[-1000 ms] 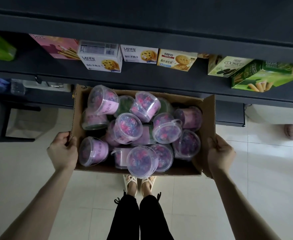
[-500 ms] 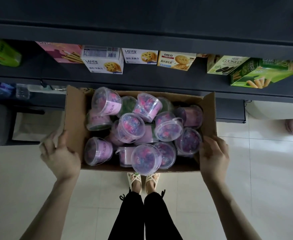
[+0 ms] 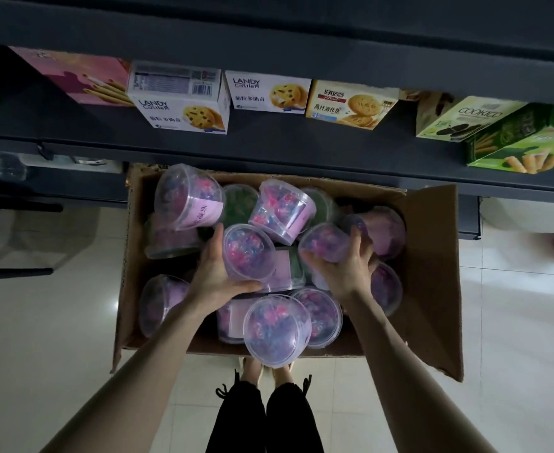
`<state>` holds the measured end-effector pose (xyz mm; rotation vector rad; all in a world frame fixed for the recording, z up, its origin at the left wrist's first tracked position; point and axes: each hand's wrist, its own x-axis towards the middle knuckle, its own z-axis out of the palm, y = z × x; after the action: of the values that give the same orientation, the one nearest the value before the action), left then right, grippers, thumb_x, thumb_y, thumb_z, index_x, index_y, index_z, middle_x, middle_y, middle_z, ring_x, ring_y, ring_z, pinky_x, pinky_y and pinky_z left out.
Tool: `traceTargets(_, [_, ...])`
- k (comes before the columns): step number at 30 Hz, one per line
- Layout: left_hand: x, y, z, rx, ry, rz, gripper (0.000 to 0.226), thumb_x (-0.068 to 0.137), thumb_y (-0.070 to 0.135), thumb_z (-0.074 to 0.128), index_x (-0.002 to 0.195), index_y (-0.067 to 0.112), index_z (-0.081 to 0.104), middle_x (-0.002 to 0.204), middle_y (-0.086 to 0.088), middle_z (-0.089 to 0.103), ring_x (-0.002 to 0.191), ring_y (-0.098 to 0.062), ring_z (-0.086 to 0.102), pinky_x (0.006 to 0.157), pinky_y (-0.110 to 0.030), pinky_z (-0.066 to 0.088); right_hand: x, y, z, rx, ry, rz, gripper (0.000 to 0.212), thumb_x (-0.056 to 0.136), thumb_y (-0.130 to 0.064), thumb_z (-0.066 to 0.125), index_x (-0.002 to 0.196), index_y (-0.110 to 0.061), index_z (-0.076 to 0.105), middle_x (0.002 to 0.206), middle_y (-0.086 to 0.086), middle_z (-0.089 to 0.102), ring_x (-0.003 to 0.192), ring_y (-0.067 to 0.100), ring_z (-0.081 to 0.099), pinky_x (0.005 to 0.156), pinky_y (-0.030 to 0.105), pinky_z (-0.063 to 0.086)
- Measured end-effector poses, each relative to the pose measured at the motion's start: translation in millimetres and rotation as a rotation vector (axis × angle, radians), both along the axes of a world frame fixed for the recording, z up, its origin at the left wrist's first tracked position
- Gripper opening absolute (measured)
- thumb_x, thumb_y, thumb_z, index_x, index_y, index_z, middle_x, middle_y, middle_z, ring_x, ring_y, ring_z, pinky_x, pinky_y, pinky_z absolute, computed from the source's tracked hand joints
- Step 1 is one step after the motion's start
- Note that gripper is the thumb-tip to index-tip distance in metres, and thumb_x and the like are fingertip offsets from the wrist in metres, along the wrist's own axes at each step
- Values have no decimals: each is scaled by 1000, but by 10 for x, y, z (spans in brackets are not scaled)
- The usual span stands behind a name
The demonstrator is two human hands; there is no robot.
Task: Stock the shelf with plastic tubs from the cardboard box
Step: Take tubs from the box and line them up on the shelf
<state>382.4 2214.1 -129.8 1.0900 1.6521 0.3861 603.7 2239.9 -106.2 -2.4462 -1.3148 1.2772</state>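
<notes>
An open cardboard box sits in front of me below the dark shelf, filled with several clear plastic tubs of pink and purple contents. My left hand curls round one tub near the middle of the box. My right hand grips a second tub just to the right of it. Another tub lies at the box's near edge, and two tilted tubs rest toward the back.
Biscuit boxes line the shelf: a pink one, two white cookie boxes, a yellow one and green ones. A lower shelf holds items at left. My feet stand on pale tiled floor.
Both hands have left the outer sides of the box and reached inside, each taking hold of a tub. The box now rests lower and closer to me.
</notes>
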Motion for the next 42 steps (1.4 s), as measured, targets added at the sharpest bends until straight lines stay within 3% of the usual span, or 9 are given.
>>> traceTargets(4, [-80, 6, -129, -6, -108, 13, 142, 32, 51, 91, 145, 42, 6, 143, 8, 38, 133, -6, 34, 107, -41, 35, 64, 53, -131, -12, 15, 33, 127, 53, -46, 85, 144, -30, -1, 148, 13, 11, 134, 43, 15, 106, 60, 26])
traceTargets(7, [-77, 5, -113, 72, -78, 18, 109, 30, 53, 90, 117, 65, 26, 123, 23, 50, 112, 15, 45, 92, -24, 42, 90, 25, -127, -6, -65, 118, 125, 53, -46, 83, 144, -29, 0, 143, 13, 19, 128, 46, 23, 102, 60, 31])
traceTargets(12, [-134, -59, 48, 62, -89, 166, 101, 30, 39, 94, 117, 45, 42, 112, 15, 61, 105, 0, 57, 91, -34, 49, 46, -80, 39, 56, -18, 83, 123, 50, -50, 83, 141, -25, 3, 142, 11, 27, 128, 41, 30, 105, 57, 27])
traceTargets(16, [-404, -112, 439, 20, -58, 128, 106, 27, 53, 89, 120, 42, 40, 106, 19, 62, 95, 9, 58, 77, -16, 45, -57, -183, 345, 96, 112, 75, 118, 48, -51, 86, 136, -21, 14, 136, 3, 31, 127, 34, 32, 106, 57, 25])
traceTargets(20, [-579, -169, 1037, 56, -150, 196, 117, 24, 52, 90, 126, 35, 36, 107, 19, 59, 93, 6, 60, 74, -15, 47, -200, -235, 857, 81, 264, 67, 116, 38, -69, 74, 130, -25, 19, 130, -2, 32, 126, 27, 34, 106, 58, 26])
traceTargets(28, [-946, -151, 2235, 346, -260, 383, 82, 38, 29, 93, 108, 34, 50, 104, 9, 62, 85, 8, 62, 62, -10, 49, -639, -16, 2198, 261, 398, 144, 112, 38, -71, 75, 135, -44, 27, 135, -4, 33, 129, 29, 32, 103, 55, 36])
traceTargets(33, [-1487, 89, 3098, 548, -297, 335, 68, 43, 51, 79, 105, 43, 54, 101, 15, 65, 89, 4, 62, 64, -17, 49, -1126, 181, 3182, 522, 501, 145, 112, 40, -68, 80, 136, -33, 33, 136, -5, 42, 127, 16, 42, 102, 40, 44])
traceTargets(38, [-2098, 342, 4043, 789, -267, 234, 69, 49, 61, 67, 111, 36, 50, 101, 19, 58, 82, 17, 55, 67, -13, 43, -1688, 193, 4069, 753, 516, 200, 93, 51, -58, 77, 134, -38, 38, 135, -4, 46, 122, 18, 47, 99, 41, 46])
traceTargets(42, [-2504, 474, 4717, 940, -290, 193, 69, 53, 65, 64, 113, 34, 50, 100, 18, 58, 84, 12, 57, 69, -16, 43, -2084, 198, 4669, 939, 491, 230, 91, 54, -60, 73, 135, -42, 34, 135, -12, 42, 123, 9, 43, 90, 24, 43])
